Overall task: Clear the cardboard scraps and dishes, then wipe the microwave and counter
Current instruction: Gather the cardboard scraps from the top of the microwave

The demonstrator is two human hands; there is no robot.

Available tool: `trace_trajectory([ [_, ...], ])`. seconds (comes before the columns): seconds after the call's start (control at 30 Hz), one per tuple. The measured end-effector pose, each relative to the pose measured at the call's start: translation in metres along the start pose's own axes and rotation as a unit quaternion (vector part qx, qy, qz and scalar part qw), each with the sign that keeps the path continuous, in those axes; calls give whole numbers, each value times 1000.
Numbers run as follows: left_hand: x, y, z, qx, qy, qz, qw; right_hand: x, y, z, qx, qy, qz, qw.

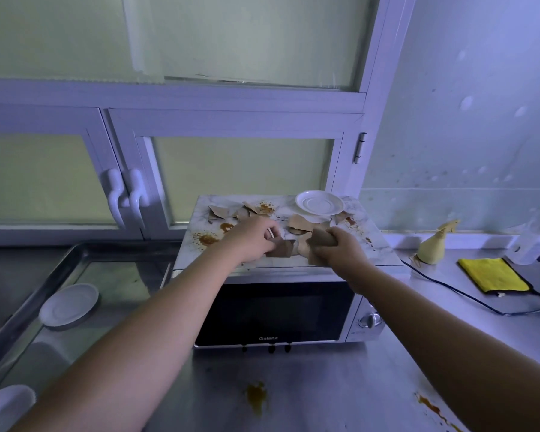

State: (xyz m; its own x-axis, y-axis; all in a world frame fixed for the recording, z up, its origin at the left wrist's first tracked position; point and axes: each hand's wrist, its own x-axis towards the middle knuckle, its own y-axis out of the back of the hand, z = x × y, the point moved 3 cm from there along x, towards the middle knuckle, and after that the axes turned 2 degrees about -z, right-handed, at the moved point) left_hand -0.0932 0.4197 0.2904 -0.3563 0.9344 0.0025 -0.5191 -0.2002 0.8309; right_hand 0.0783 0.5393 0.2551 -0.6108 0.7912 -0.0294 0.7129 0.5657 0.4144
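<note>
Brown cardboard scraps (300,225) lie scattered over the stained marble-patterned top of the microwave (384,254). My left hand (250,241) pinches one scrap (282,249) near the front edge of that top. My right hand (337,247) grips a bunch of scraps (320,236) just beside it. A white saucer (320,202) sits at the back right of the microwave top, partly over some scraps. Orange-brown stains (208,239) mark the top.
A second white saucer (69,307) lies in the steel sink (28,294) on the left. A yellow cloth (493,275), a spray bottle (533,244) and a black power cord (468,294) are on the steel counter to the right. Brown spills (256,397) stain the counter in front.
</note>
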Motion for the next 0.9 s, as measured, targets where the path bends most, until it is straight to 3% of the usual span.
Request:
trace_trajectory([
  [0.1, -40, -3, 4, -147, 17, 96, 984, -43, -2, 4, 240, -49, -12, 970],
  [0.2, -90, -34, 8, -319, 45, 136, 937, -101, -5, 9, 354, -52, -29, 933],
  [0.3, -139, -83, 11, -464, 114, 114, 871, -161, -12, 21, 414, -57, -43, 907],
  [0.4, -179, -121, 21, -583, 153, 61, 796, -214, -19, 37, 390, -66, -41, 917],
  [0.47, -201, -139, 29, -618, 171, 30, 767, -243, -23, 47, 373, -72, -15, 925],
  [0.63, -234, -170, 47, -631, 187, -41, 752, -288, -22, 62, 354, -85, 68, 929],
  [0.9, -260, -180, 59, -667, 106, -167, 718, -324, -17, 73, 302, -119, 148, 934],
])
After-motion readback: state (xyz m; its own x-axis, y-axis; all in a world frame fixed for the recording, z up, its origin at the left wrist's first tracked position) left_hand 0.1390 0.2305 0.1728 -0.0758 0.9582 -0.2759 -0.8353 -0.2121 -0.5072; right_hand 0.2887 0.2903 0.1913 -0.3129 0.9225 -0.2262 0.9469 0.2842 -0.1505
